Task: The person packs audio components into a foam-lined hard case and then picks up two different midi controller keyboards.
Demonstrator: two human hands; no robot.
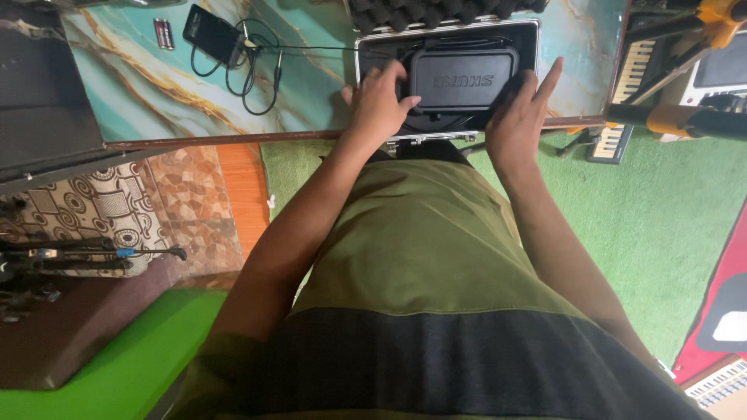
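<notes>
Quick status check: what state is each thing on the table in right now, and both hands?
Metal-edged case: open, foam lid up.
Black plastic box: closed, sitting in the case.
Left hand: gripping the box's left side.
Right hand: fingers spread, on its right side.
Black pack: lying flat, cable loose.
Two batteries: lying loose.

Beside the one open metal case (372, 47) on the worktop (148, 93): one black box (464, 78) inside it, one black pouch (210, 33) and one coiled black cable (257, 70) to its left, and two batteries (163, 33) farther left. Two piano keyboards (632, 74) stand right of the case.
</notes>
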